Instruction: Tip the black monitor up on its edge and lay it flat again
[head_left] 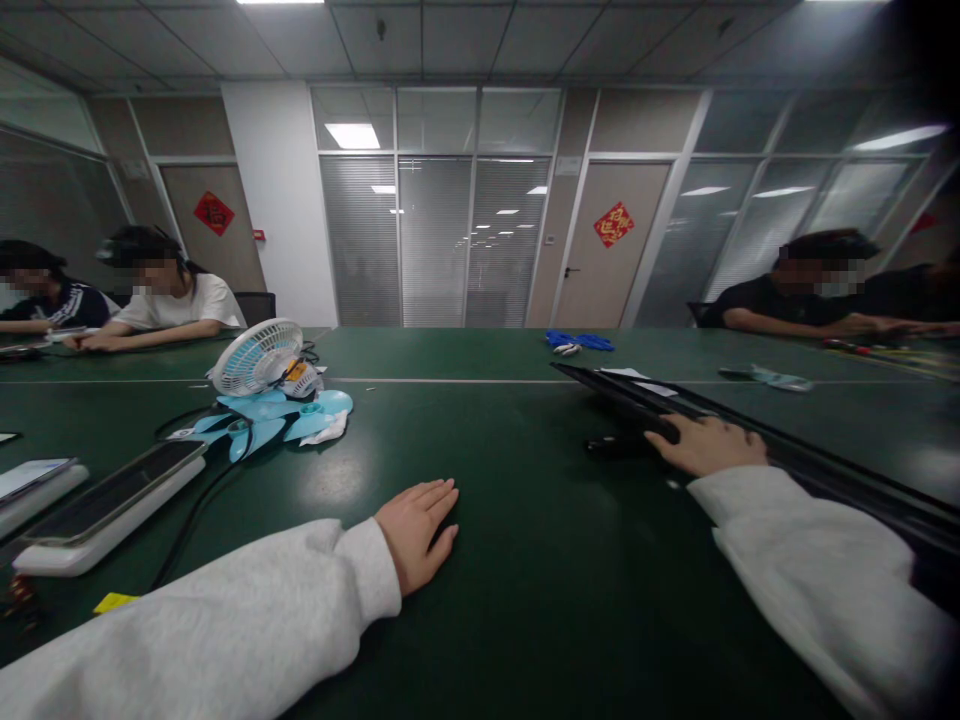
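My left hand (418,527) lies flat on the dark green table (525,560), fingers together and stretched out, holding nothing. My right hand (709,444) rests on the near edge of a long flat black panel (810,450) that lies tilted across the table to the right; its fingers curl over the panel's edge. Both arms wear light grey sleeves. A small black part sits just left of the right hand, under the panel.
A small white-and-blue desk fan (255,358) stands at the left beside loose light-blue blades (277,415). A white bar-shaped device (105,505) and a black cable lie near left. Blue items (579,342) lie far off. Three other people sit at the table's far left and right.
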